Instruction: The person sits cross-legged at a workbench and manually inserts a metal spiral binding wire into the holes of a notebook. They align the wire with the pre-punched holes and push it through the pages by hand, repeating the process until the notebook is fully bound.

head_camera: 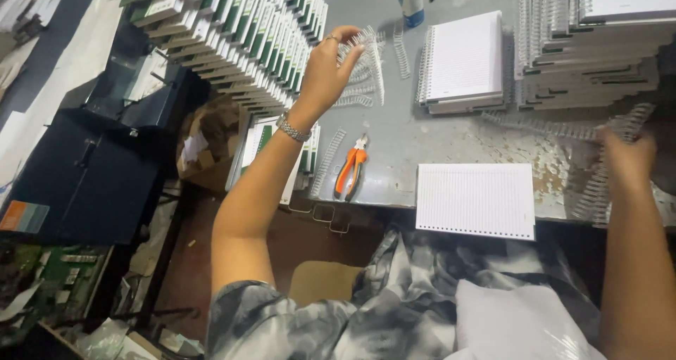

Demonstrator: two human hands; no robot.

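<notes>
Left hand gripping wire spirals — right hand on coils

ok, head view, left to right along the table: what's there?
Dark blue case → left hand on white wire coils → orange pliers → loose punched lined sheets → right hand on more coils.
</notes>
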